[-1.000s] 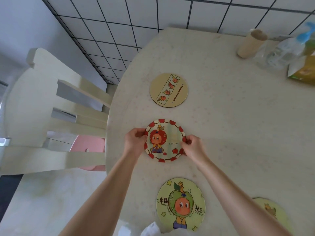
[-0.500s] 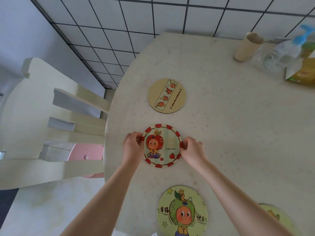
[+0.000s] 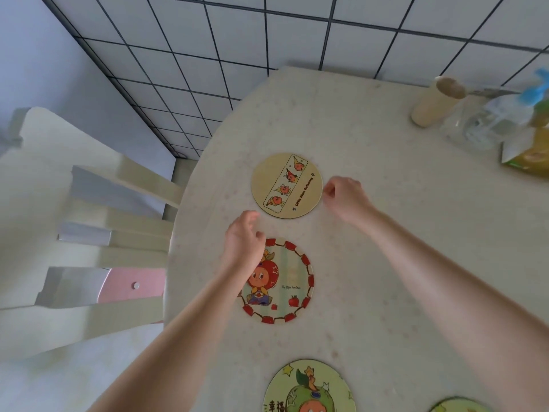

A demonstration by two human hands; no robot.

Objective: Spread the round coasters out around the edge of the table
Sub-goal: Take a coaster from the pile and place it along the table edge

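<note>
Three round coasters lie in a row near the left edge of the pale table (image 3: 401, 263). The tan coaster (image 3: 286, 185) with a strip of small fruit figures is farthest. The red-rimmed coaster (image 3: 285, 282) lies in the middle, partly under my left wrist. A green coaster (image 3: 309, 388) is cut off at the bottom, and a sliver of another (image 3: 457, 407) shows at the lower right. My left hand (image 3: 243, 242) hovers between the tan and red-rimmed coasters, fingers curled, holding nothing. My right hand (image 3: 344, 197) is at the tan coaster's right rim, fingers loosely curled and empty.
A cream wooden chair (image 3: 89, 233) with a pink seat stands against the table's left edge. At the back right stand a cardboard tube (image 3: 436, 102), a clear spray bottle (image 3: 499, 117) with a blue top and a yellow-green carton (image 3: 528, 153). A tiled wall rises behind.
Both hands have let go of the red-rimmed coaster and moved away from me toward the tan coaster. The red-rimmed coaster lies flat on the table.
</note>
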